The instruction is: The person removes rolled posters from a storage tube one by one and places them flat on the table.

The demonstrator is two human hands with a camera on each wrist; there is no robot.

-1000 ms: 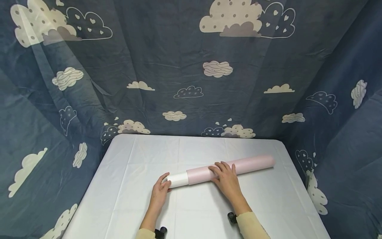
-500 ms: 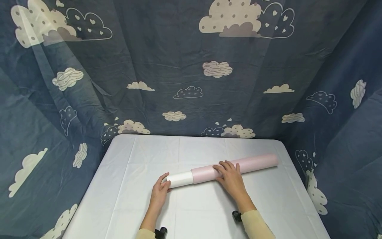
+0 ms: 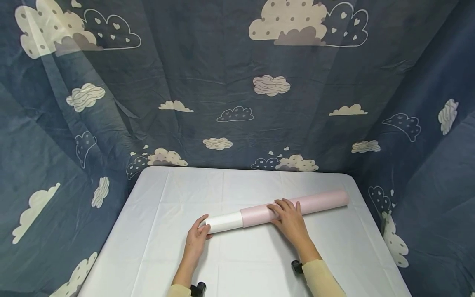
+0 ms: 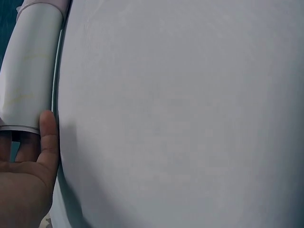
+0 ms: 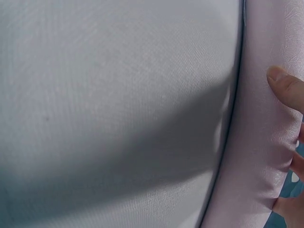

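A long pink roll (image 3: pixel 323 201) lies slantwise over the white table, its textured surface filling the right side of the right wrist view. Out of its left end sticks a white tube (image 3: pixel 224 222). My left hand (image 3: pixel 196 240) holds the tube's free end; in the left wrist view the thumb (image 4: pixel 48 126) lies along the outside and other fingers are partly hidden at the open end. Across the pink roll near its middle, my right hand (image 3: pixel 292 225) grips it, with the thumb (image 5: pixel 285 88) on the near side and fingers over the far side.
A white cloth covers the table (image 3: pixel 178 185). Dark blue curtains (image 3: pixel 208 62) with cloud prints hang behind it and on both sides. Each wrist bears a small black camera, such as the right wrist camera (image 3: pixel 297 267).
My right hand has moved right with the pink roll, and a longer stretch of the white tube shows. My left hand has stayed at the tube's end, shifting only slightly left.
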